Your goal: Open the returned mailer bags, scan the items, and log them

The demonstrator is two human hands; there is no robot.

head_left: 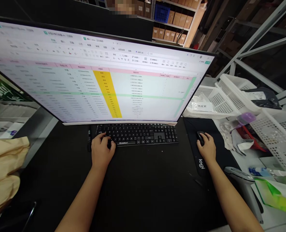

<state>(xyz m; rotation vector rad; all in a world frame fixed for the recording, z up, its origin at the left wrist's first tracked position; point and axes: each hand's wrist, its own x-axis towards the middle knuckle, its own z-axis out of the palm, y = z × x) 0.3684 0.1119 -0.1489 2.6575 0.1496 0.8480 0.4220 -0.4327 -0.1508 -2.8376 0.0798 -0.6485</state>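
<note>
My left hand (101, 149) rests at the left end of a black keyboard (134, 135), fingers bent over the keys, thumb apart, holding nothing. On a dark mouse pad (221, 149) with a "logi" mark, my right hand (207, 146) covers a black computer mouse (200, 138), its fingers wrapped over the top. Much of the mouse is hidden under the hand. Behind the keyboard stands a wide monitor (143, 93) with a spreadsheet that has a yellow column and one green highlighted row. A slim black pen (89, 138) lies just left of the keyboard.
White perforated baskets (210, 100) stand right of the monitor. A grey handheld scanner (239, 174), a clear bottle with a purple cap (246, 118) and a green-yellow packet (275, 196) lie nearer. Beige cloth (5, 174) is at left. Shelves with boxes (179, 19) rise behind.
</note>
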